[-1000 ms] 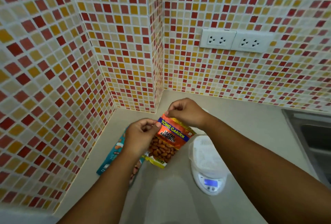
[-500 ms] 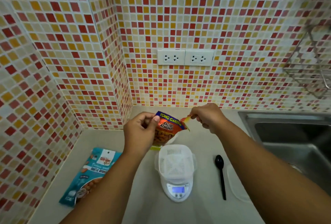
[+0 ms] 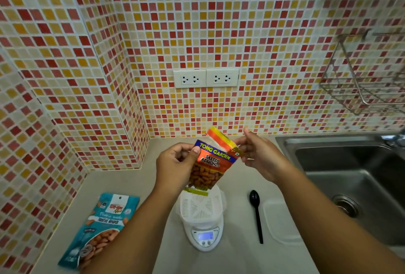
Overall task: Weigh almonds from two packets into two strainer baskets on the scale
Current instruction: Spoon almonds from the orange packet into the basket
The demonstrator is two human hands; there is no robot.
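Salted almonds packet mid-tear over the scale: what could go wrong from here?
1. Both hands, left and right, pull the salted almonds packet apart in the air; a sudden rip could scatter nuts past the strainer basket.
2. The basket sits on a small scale; a knock might shift it.
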